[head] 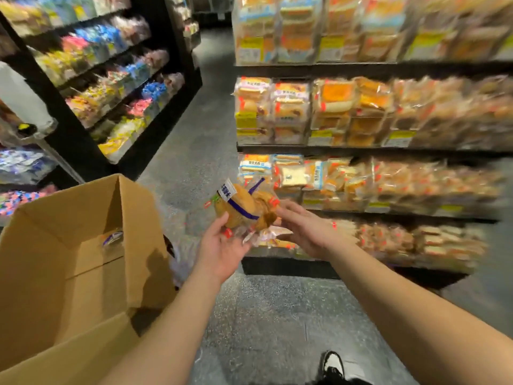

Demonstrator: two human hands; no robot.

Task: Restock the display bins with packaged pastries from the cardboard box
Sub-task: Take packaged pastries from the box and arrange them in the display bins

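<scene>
The white label on the packaged pastries (244, 208) and the yellow shelf tags (246, 120) are showing print too blurred for reading.

Shelves (416, 176) blurred – box (69, 259) cropped

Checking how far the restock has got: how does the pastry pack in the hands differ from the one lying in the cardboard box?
The held pastry pack is up in the aisle between the left hand and right hand; the boxed pack lies alone on the floor of the cardboard box. The held one shows its whole golden pastry; the boxed one is partly hidden behind a flap. Both have clear wrap with blue-purple print.
</scene>
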